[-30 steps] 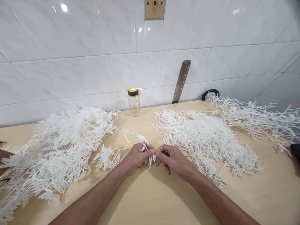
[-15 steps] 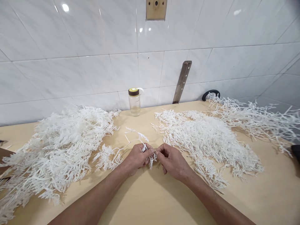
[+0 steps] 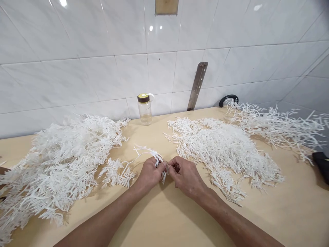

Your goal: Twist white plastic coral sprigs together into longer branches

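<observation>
Between my two hands, over the middle of the table, is a white plastic branch (image 3: 145,150) with thin forked twigs. My left hand (image 3: 152,173) is closed round its stem, and the branch arches out behind the fingers to the left. With thumb and forefinger pinched together, my right hand (image 3: 185,174) meets the left fingertips at the branch's end; what lies in the pinch is too small to make out. Just left of my left hand, a small clump of white sprigs (image 3: 117,173) lies on the wood.
A large heap of white sprigs (image 3: 69,161) covers the left side, another pile (image 3: 221,147) the right. Bare white branches (image 3: 277,125) lie at the back right. A clear bottle (image 3: 145,111) and a leaning metal strip (image 3: 197,86) stand by the tiled wall. A black object (image 3: 321,168) sits far right.
My hands have come slightly closer together at the branch, the right fingers now touching the left fingertips. The whole view has shifted a little.
</observation>
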`<move>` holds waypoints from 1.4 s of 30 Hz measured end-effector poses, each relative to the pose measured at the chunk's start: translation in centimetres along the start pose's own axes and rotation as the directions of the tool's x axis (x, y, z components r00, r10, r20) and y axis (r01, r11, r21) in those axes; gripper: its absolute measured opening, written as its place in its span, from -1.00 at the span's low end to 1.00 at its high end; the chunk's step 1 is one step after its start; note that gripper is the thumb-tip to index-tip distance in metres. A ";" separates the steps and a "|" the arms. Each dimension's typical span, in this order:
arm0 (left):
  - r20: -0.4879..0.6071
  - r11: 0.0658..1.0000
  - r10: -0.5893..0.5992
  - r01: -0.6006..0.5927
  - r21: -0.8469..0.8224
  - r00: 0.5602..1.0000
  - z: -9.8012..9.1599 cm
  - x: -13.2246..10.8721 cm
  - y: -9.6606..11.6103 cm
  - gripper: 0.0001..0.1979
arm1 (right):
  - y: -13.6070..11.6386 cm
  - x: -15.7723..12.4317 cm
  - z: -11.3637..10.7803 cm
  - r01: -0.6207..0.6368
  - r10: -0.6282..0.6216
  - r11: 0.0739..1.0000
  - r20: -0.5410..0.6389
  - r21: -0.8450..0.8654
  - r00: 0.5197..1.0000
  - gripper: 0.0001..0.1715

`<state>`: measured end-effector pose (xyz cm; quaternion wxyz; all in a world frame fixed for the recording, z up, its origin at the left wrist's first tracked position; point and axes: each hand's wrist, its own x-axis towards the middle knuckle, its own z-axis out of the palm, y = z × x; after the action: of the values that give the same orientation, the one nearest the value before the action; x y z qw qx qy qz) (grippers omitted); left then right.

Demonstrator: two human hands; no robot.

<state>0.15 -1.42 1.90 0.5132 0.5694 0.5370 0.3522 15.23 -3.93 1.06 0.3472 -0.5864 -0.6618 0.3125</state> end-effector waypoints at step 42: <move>0.250 0.950 -0.055 0.128 -0.284 0.967 -1.8 0.8 0.3 -0.61 | 0.3 0.7 -1.5 -0.133 0.054 0.929 0.229 0.345 0.972 -0.65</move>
<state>-1.30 -0.21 2.44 0.6697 0.4981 0.4383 0.3336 16.63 -3.21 1.71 0.3587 -0.5070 -0.5988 0.5057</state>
